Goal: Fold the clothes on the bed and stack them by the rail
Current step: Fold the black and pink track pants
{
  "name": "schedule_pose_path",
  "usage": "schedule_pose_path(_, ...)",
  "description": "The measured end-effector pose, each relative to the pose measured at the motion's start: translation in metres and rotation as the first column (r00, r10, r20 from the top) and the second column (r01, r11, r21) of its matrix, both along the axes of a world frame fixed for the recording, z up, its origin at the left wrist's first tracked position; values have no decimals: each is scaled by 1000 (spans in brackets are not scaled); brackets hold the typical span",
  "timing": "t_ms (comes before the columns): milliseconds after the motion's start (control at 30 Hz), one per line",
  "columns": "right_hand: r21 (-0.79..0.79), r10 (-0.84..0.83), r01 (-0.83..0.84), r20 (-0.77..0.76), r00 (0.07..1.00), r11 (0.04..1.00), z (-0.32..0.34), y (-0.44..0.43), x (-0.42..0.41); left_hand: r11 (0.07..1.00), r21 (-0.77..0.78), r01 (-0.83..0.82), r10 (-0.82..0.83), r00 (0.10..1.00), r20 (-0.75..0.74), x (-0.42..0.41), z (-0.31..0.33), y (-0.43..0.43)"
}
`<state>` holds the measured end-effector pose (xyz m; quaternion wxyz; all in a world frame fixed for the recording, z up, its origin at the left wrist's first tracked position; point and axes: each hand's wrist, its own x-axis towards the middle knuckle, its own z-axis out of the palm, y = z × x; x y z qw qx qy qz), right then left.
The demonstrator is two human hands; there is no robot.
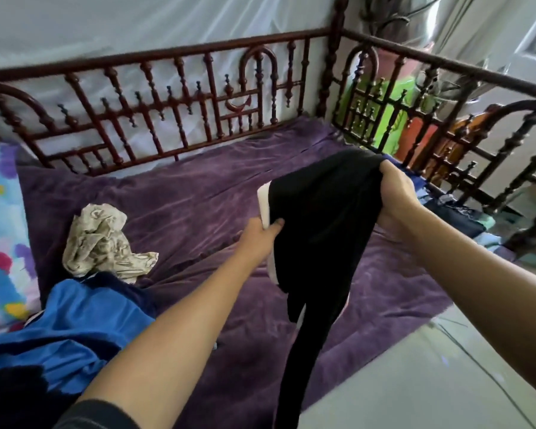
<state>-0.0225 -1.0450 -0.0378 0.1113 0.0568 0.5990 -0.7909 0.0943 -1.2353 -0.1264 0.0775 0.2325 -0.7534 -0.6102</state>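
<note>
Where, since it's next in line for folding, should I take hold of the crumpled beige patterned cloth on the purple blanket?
Pinch the beige cloth by the flat corner trailing at its lower right, reaching in over the bare purple blanket on that side. The rest is a bunched heap with no clear edge, and the blue garment crowds its near side.

No readable text, labels or nos. on anything in view
</note>
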Motion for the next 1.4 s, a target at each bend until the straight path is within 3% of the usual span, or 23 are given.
schedule_pose_path(133, 247, -82, 108, -113, 990, 963, 14, 26, -57, 968, -173, -181, 155, 976, -153, -67, 36, -26)
schedule_pose_path(267, 443, -43, 155, -254, 966, 883, 15, 43, -106, 917, -365, -159, 97, 978, -183, -119, 72, -44)
schedule_pose_path(367, 690, 60, 230, -369, 928, 686, 5, 46, -144, 887, -434, -161, 95, 981, -170, -148, 81, -41)
schedule_pose_path(533, 867, 257, 147, -297, 920, 476, -49, 43, -198, 883, -465, -63, 135, 983, 124, -169, 31, -28)
schedule_pose_path(633, 930, 385, 29, -180, 905, 366, -109, 37, -227, 929, -365, -62, 204, 908, 365, -165, -29, -15)
schedule_pose_path(700, 965, 505, -104, -32, 863, 239, -153, 33, -241, 960, -242, -138, 241, 848, 472, -157, -71, -5)
schedule_pose_path(767, 969, 624, -235, 136, 769, 78, -196, 30, -246, 959, -190, -209, 281, 781, 557, -143, -104, 4)
schedule_pose_path(867, 945, 749, -309, 282, 599, -108, -249, 28, -234, 921, -315, -228, 385, 646, 659, -114, -141, 8)
schedule_pose_path(1000, 921, 900, -227, 368, 232, -318, -305, 9, -181, 877, -382, -290, 480, 512, 713, -68, -168, 14)
schedule_pose_path(1100, 908, 924, -173, 378, -58, -382, -343, -15, -131, 858, -406, -315, 512, 454, 729, -34, -190, 25)
schedule_pose_path(1200, 900, 887, -101, 389, -248, -423, -382, -41, -91, 852, -396, -342, 516, 423, 745, -6, -216, 39)
schedule_pose_path(1300, 929, 847, 80, 363, -389, -361, -415, -67, -73, 857, -370, -359, 500, 405, 765, 16, -247, 50)
schedule_pose_path(1400, 907, 818, 157, 420, -392, -391, -433, -86, -80, 872, -353, -339, 474, 410, 779, 27, -272, 57)
